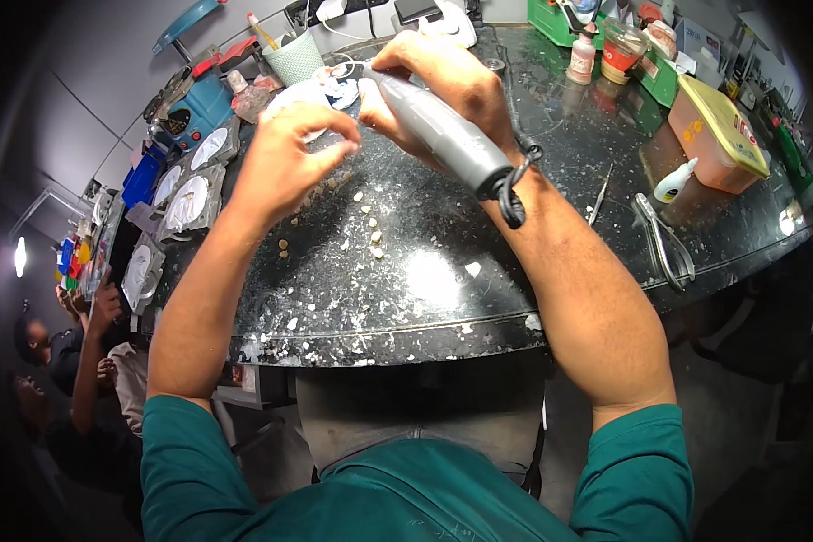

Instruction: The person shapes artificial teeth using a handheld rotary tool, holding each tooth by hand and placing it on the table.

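Two teal sleeves (pixel 637 470) at six o'clock, bare forearms rising over a black speckled worktop (pixel 443 289) strewn with white chips. Right hand (pixel 443 72) at twelve, wrapped tight round one smooth grey cylindrical handpiece (pixel 443 135), black cord looped at its rear end. Left hand (pixel 285 158) at eleven, fingers pinched shut on something too small to tell, just beside the tool's tip. One metal pliers (pixel 664 239) at three. One orange lidded box (pixel 718 135) at two. Several grey moulds (pixel 190 203) at nine.
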A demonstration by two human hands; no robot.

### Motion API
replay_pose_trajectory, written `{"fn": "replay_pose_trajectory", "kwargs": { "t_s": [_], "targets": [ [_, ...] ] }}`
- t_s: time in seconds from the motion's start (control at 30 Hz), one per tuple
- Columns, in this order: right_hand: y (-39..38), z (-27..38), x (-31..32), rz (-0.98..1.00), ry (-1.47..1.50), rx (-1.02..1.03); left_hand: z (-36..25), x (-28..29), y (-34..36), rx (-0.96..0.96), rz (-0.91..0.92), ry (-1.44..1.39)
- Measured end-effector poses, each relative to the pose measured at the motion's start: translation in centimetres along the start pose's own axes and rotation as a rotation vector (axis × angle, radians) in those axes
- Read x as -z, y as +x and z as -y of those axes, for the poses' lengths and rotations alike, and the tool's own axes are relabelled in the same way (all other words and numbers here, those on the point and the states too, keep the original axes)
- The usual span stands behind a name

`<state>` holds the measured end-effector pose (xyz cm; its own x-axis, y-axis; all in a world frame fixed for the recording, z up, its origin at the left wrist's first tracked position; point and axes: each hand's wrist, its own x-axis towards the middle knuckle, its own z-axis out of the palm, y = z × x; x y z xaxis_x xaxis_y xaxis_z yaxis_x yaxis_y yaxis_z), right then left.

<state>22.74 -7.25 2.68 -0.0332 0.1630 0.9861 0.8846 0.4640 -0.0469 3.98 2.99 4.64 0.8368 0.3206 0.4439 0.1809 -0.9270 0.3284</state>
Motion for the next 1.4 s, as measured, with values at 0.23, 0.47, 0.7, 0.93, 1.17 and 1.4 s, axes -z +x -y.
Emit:
{"fn": "replay_pose_trajectory", "kwargs": {
  "t_s": [0.23, 0.47, 0.7, 0.93, 1.17, 1.4],
  "targets": [
    [0.2, 3.4, -0.7, -0.025, 0.272, -0.131, -1.3, 1.2, -3.4, 0.159, -0.310, -0.777],
    [0.3, 7.2, -1.5, -0.059, 0.563, -0.212, -1.2, 1.1, -5.8, 0.343, -0.367, -1.435],
    [0.1, 8.0, -0.9, 0.154, 0.570, -0.270, -2.0, 1.8, -6.3, 0.382, -0.298, -1.501],
    [0.9, 8.6, 0.2, 0.312, 0.550, -0.410, -2.3, 1.9, -6.1, 0.392, -0.314, -1.603],
    [1.0, 9.1, 0.4, 0.351, 0.581, -0.460, -2.2, 1.6, -6.4, 0.365, -0.300, -1.606],
    [0.6, 9.1, 0.2, 0.325, 0.578, -0.392, -3.0, 2.1, -6.7, 0.414, -0.305, -1.564]
  ]
}}
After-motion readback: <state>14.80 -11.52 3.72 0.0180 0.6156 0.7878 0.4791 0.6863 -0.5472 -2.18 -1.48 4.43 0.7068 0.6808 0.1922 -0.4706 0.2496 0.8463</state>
